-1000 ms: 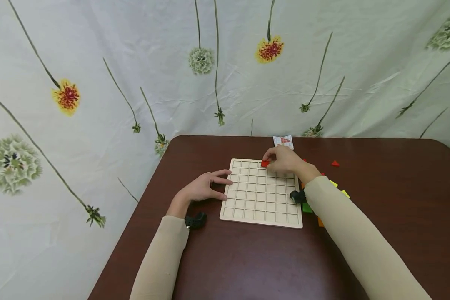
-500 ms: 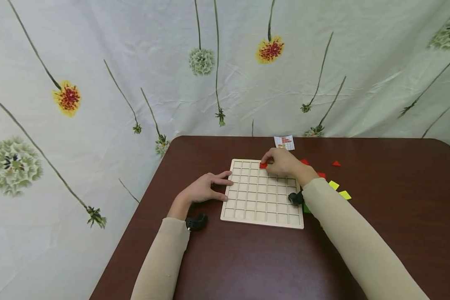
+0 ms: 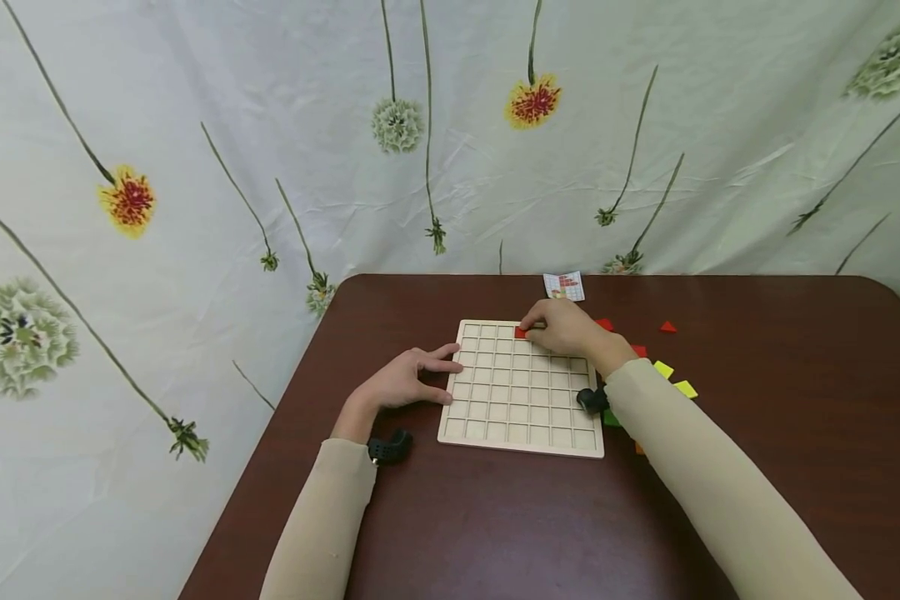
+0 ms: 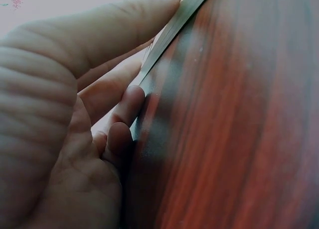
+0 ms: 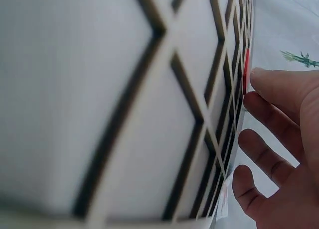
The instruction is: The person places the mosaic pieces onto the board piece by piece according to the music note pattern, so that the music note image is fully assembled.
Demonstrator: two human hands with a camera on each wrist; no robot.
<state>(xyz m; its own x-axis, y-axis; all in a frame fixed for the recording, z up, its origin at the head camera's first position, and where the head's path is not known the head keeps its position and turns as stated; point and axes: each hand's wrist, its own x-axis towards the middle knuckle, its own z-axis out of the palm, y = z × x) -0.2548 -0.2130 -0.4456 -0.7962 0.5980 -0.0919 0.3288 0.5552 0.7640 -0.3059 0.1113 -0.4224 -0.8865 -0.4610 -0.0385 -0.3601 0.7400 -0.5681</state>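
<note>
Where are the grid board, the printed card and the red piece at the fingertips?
Grid board (image 3: 520, 395): head view, bare cell.
Printed card (image 3: 563, 286): head view, printed face.
Red piece (image 3: 520, 332): head view, exposed left part.

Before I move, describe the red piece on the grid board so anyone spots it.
On the dark brown table lies a pale wooden grid board. At its far edge, by the right hand, is a flat red piece. Only this coloured piece shows on the board; the red triangle and yellow pieces lie off it.

Before me the pale wooden board (image 3: 520, 392) lies flat, grid up; the red piece (image 3: 521, 332) lies on its far row, near the middle.
</note>
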